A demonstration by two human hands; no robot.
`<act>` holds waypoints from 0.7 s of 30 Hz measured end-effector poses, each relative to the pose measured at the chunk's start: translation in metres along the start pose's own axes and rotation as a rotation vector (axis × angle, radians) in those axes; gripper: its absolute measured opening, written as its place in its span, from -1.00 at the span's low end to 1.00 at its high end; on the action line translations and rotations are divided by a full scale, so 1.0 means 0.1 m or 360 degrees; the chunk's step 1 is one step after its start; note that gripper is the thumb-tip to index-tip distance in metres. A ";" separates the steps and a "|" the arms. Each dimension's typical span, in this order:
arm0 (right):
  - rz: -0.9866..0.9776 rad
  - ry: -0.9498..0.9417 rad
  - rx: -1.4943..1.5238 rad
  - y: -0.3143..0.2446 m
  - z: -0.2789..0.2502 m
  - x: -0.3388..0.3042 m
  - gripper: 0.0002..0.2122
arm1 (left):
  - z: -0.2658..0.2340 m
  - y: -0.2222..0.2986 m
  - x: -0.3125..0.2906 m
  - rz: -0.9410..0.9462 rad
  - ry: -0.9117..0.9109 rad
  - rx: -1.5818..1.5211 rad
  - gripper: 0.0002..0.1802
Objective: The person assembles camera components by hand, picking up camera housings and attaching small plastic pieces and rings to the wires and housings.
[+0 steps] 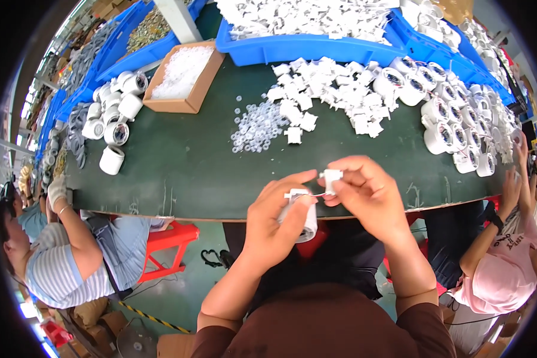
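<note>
In my left hand (275, 222) is a white cylindrical housing (308, 225), held over the table's front edge with the thumb across its top. My right hand (367, 194) pinches a small white plastic clip-like piece (332, 179) between thumb and fingers. A thin wire (320, 194) appears to run from the housing toward the right hand. Farther up the table lie a pile of similar small white plastic pieces (359, 89) and a heap of translucent rings (260, 126).
Blue bins (316, 52) of white parts line the far side. A cardboard box (185, 102) of small translucent pieces stands left of centre. White housings gather at left (111, 160) and right (438, 138). Co-workers sit on both sides; a red stool (172, 238) is at left.
</note>
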State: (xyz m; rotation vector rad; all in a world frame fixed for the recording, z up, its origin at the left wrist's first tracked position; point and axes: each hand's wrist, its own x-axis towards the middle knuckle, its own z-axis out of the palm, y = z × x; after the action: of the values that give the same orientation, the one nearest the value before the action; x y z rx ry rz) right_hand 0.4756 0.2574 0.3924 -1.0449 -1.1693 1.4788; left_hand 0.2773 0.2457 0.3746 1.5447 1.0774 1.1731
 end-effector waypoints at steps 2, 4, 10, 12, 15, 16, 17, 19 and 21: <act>-0.0117 0.0027 -0.0130 0.10 0.09 -0.02 -0.73 | 0.01 0.05 -0.02 -0.0043 0.0014 -0.0017 -0.83; -0.0211 0.0074 -0.0249 0.15 0.11 0.01 -0.68 | -0.01 0.04 -0.03 0.0072 0.0069 0.0193 -0.82; -0.0583 0.0017 -0.1006 0.15 0.22 0.01 -0.62 | -0.05 0.02 -0.06 0.0039 0.0159 0.0166 -0.83; -0.0239 0.0053 -0.0307 0.19 0.18 -0.02 -0.60 | -0.05 0.00 -0.05 0.0069 0.0214 0.0187 -0.84; -0.0049 -0.0110 -0.0089 -0.06 0.23 -0.10 -0.60 | -0.06 0.02 -0.02 0.0272 0.0399 0.0621 -0.85; -0.0137 -0.0185 -0.0192 -0.08 0.27 -0.12 -0.61 | -0.04 0.06 -0.01 0.0285 0.0389 0.0679 -0.84; -0.0180 -0.0162 -0.0261 -0.04 0.32 -0.13 -0.63 | -0.04 0.08 0.00 0.0299 0.0378 0.0736 -0.82; -0.0185 -0.0160 -0.0220 -0.01 0.40 -0.09 -0.63 | -0.05 0.03 0.00 0.0359 0.0352 0.0766 -0.78; -0.0230 -0.0144 -0.0156 0.06 0.44 -0.06 -0.66 | -0.07 0.00 0.00 0.0426 0.0313 0.0786 -0.69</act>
State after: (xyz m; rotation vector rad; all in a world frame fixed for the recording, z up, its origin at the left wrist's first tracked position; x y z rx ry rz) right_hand 0.4332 0.2433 0.3952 -0.9457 -1.3642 1.3791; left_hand 0.2708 0.2462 0.3758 2.0346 1.3976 1.3241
